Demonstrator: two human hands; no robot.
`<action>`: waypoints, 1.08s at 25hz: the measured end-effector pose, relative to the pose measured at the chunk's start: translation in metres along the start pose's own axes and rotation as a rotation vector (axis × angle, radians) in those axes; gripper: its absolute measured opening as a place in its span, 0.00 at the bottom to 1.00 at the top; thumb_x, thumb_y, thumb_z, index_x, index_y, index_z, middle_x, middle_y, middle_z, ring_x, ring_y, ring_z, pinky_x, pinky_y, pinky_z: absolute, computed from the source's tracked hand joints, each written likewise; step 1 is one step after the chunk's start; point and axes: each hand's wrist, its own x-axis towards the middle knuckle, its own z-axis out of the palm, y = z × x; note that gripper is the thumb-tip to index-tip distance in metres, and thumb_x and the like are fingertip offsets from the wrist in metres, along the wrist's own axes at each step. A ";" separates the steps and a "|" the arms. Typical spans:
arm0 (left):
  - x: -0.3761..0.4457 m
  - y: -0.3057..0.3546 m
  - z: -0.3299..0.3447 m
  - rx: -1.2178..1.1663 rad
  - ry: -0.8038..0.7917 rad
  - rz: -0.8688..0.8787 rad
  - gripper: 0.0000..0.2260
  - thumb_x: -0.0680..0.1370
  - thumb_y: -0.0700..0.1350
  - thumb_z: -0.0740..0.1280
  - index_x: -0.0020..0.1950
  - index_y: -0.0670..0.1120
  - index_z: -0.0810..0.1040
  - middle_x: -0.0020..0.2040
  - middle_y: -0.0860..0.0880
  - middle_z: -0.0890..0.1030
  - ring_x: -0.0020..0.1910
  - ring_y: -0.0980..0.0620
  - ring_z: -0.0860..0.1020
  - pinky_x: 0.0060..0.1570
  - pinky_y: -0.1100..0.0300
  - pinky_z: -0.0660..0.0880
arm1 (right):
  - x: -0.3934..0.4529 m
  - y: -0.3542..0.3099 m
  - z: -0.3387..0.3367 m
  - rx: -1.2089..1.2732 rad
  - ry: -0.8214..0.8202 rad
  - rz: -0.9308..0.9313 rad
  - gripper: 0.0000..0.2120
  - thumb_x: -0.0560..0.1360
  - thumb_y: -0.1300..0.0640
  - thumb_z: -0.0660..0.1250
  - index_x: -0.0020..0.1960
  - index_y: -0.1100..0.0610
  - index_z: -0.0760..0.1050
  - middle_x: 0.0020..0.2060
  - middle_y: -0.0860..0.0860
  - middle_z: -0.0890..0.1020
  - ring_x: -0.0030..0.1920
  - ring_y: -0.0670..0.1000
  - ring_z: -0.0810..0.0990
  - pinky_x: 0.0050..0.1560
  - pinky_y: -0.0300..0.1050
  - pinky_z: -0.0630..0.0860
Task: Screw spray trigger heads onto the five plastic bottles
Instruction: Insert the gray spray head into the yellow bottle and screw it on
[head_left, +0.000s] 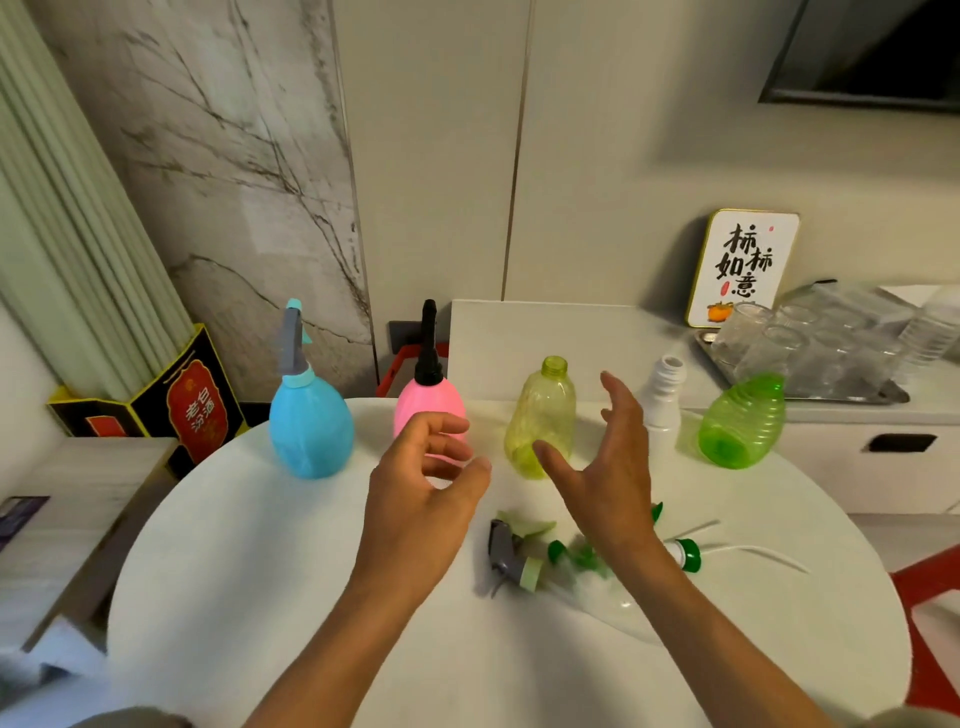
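Note:
Five bottles stand in a row on the round white table (260, 561). The blue bottle (310, 426) wears a grey trigger head, and the pink bottle (427, 402) a black one. The yellow-green bottle (543, 415), the white bottle (664, 400) and the tilted green bottle (743, 421) have bare necks. Loose trigger heads lie in front: a grey one with a pale green collar (511, 558), a green one (576, 556) and a white-and-green one (685, 552). My left hand (421, 499) hovers open before the pink bottle. My right hand (608, 467) is open beside the yellow-green bottle, holding nothing.
A metal tray (883, 397) of clear glasses sits on the counter at the right, behind a small sign (743, 267). A black and red box (171, 405) stands at the left. A red chair (930, 587) shows at the right edge.

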 end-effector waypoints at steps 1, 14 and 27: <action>0.000 0.000 0.000 0.022 0.037 0.033 0.11 0.74 0.43 0.73 0.52 0.55 0.77 0.44 0.58 0.81 0.44 0.64 0.78 0.35 0.74 0.74 | 0.011 -0.001 0.006 0.026 -0.013 0.065 0.48 0.67 0.47 0.79 0.77 0.48 0.53 0.75 0.51 0.64 0.71 0.56 0.67 0.68 0.53 0.68; -0.012 -0.010 0.011 0.292 -0.155 0.326 0.44 0.64 0.61 0.76 0.73 0.63 0.54 0.67 0.61 0.66 0.63 0.61 0.67 0.57 0.69 0.68 | -0.025 -0.044 -0.044 0.562 -0.450 0.127 0.30 0.62 0.40 0.80 0.61 0.42 0.76 0.55 0.46 0.84 0.56 0.48 0.83 0.51 0.44 0.81; -0.001 -0.018 0.006 0.454 0.007 0.216 0.42 0.64 0.59 0.79 0.73 0.54 0.64 0.63 0.52 0.75 0.57 0.51 0.75 0.50 0.56 0.80 | -0.073 -0.027 -0.034 -0.554 -0.662 -0.372 0.15 0.76 0.50 0.62 0.62 0.50 0.74 0.51 0.49 0.84 0.52 0.57 0.78 0.52 0.52 0.71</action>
